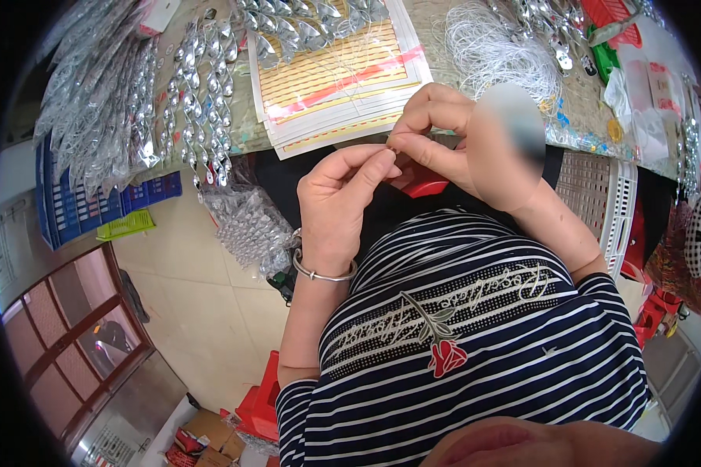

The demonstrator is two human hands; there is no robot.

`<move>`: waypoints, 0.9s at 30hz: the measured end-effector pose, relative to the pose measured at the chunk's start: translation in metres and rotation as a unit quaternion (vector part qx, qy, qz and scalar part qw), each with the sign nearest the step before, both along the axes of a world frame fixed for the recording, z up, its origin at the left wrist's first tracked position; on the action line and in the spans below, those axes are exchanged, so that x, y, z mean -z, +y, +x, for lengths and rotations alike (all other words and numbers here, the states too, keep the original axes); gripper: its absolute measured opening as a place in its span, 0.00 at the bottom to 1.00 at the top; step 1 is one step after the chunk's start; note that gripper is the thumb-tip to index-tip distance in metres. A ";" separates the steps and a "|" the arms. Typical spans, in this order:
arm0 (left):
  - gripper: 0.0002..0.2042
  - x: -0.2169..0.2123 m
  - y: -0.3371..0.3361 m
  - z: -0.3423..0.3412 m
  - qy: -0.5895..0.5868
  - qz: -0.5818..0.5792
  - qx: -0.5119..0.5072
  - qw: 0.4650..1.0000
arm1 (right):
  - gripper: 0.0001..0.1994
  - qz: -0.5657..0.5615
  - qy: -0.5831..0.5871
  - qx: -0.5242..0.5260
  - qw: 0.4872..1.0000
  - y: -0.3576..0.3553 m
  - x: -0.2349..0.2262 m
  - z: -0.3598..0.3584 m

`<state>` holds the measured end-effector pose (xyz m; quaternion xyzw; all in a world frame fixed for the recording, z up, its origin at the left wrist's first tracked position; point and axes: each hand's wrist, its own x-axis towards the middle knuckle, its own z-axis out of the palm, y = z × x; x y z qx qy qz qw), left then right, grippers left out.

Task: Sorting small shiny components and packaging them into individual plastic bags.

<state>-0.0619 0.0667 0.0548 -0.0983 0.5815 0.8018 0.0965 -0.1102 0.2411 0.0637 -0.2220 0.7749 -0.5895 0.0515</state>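
My left hand (341, 191) and my right hand (452, 140) meet just off the near edge of the table. Thumb and forefinger are pinched together on each, tips almost touching. Whatever sits between them is too small to make out. Right behind my fingers lies a stack of white-edged sheets (288, 145) with a yellow pattern and a red band. Silver twisted metal strips (311, 35) rest across its far part, and thin pale threads trail from them over the sheets. A round blur hides the back of my right hand.
A tangle of white cord (502, 58) lies at the far right of the table (436, 50). Silver spiral strands (199, 93) and plastic-wrapped bundles (93, 101) hang over the left side. Below stand a blue crate (78, 202) and a white basket (619, 202).
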 end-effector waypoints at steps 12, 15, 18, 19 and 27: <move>0.06 0.005 -0.004 0.001 -0.018 -0.005 -0.018 1.000 | 0.05 -0.056 -0.129 -0.002 0.990 0.001 0.008 0.004; 0.06 0.007 -0.008 0.002 -0.034 0.001 -0.027 0.999 | 0.09 -0.094 -0.173 0.005 0.980 0.004 0.011 0.003; 0.05 0.010 -0.013 0.004 -0.045 0.014 -0.023 0.999 | 0.12 -0.075 -0.186 -0.007 0.980 0.008 0.010 0.003; 0.05 0.011 -0.013 0.004 -0.049 0.021 -0.019 0.998 | 0.13 -0.092 -0.200 -0.011 0.975 0.009 0.014 0.004; 0.04 0.008 -0.009 0.005 0.003 0.011 -0.010 1.000 | 0.11 -0.163 -0.352 -0.029 0.921 0.009 0.009 0.010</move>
